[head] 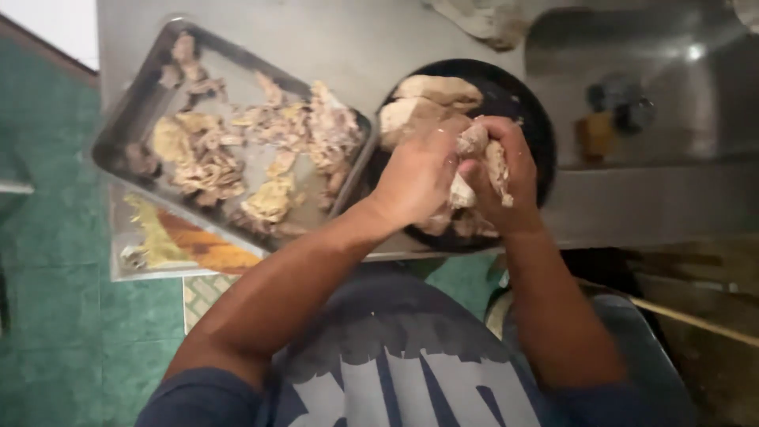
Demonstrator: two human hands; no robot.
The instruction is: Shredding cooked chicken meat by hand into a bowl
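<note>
pale cooked meat piece (474, 170) partly hidden by both hands, round black pan (522, 103) near rim covered by forearms, grey steel sink (711, 119) cut off right, blurred

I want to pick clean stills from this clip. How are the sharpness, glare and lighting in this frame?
Head view: soft all over, both hands, left and right, smeared around the pale meat; a bright glare spot in the steel sink; dim warm light, the dark bowl losing detail; shredded meat on the metal tray reads as blotches.

Both forearms are reaching forward over the black pan (522, 103), left hand (415, 178) and right hand (502, 170) curling together, fingers pinching.
</note>
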